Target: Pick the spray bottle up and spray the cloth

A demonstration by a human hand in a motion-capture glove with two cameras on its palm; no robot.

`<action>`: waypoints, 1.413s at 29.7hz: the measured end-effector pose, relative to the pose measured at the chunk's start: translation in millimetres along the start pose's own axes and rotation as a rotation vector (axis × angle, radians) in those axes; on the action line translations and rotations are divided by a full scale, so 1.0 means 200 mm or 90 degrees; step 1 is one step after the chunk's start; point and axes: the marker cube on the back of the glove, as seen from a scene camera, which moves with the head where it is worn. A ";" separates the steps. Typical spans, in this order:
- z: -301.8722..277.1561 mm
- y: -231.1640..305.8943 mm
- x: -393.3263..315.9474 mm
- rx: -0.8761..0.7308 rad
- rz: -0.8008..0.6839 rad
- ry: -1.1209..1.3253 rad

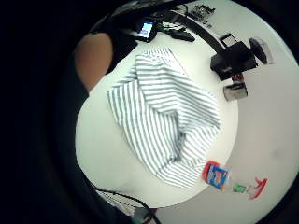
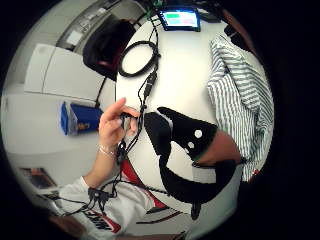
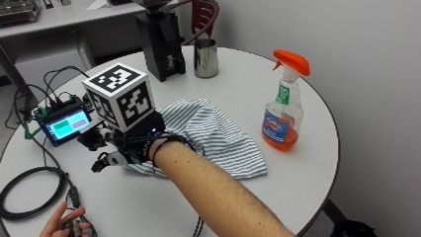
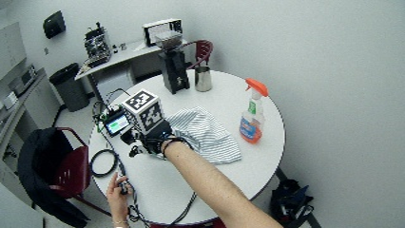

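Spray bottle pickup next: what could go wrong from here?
The spray bottle stands upright near the table's edge; a careless reach might topple it off. The gloved right hand is at the striped cloth's far side and could drag the cloth crossing over. Overspray might reach the small screen.

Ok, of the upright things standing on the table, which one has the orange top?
The spray bottle, standing alone beyond the striped cloth. Its trigger head is orange with orange liquid low inside; the metal cup and black machine have none.
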 end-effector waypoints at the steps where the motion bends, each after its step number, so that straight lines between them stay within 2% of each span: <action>1: 0.00 0.00 0.00 0.000 0.000 0.000; 31: 0.00 0.01 -0.04 -0.004 -0.009 0.010; 36: 0.00 0.14 0.03 -0.007 0.019 0.033; 42: -0.01 0.47 0.21 -0.011 0.061 0.057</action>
